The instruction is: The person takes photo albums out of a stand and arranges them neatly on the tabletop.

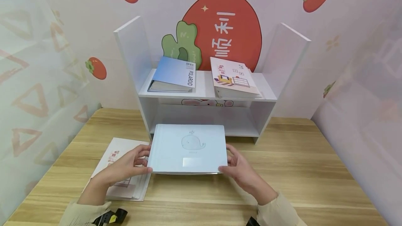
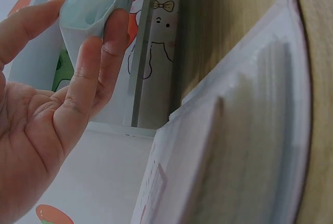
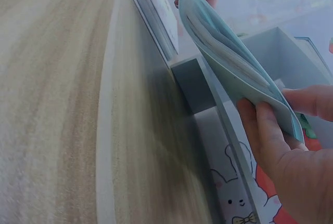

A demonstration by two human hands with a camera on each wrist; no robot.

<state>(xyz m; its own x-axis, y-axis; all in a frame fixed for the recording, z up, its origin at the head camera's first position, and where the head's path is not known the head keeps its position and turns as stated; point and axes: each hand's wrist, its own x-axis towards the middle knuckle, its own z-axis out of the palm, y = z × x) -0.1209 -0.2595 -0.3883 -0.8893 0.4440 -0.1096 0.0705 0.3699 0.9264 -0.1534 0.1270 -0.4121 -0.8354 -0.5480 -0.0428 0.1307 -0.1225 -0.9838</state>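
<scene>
Both hands hold a pale blue photo album (image 1: pixel 169 149) with a whale drawn on its cover, raised above the table before the shelf. My left hand (image 1: pixel 128 165) grips its left edge, thumb above and fingers below. At the opposite edge, my right hand (image 1: pixel 242 172) pinches the album the same way. Seen from the right wrist, the album (image 3: pixel 229 47) is tilted and bows slightly, its page edges showing between the covers. Under my left forearm lies a white and pink album (image 1: pixel 108 151) on the table, partly hidden by the arm.
A white two-tier shelf (image 1: pixel 204 95) stands at the back of the wooden table (image 1: pixel 298 163). On its upper tier lie a blue album marked POLAROID (image 1: pixel 174 70) and a pink and white album (image 1: pixel 230 76). Tall side panels (image 1: pixel 285 58) rise at both ends.
</scene>
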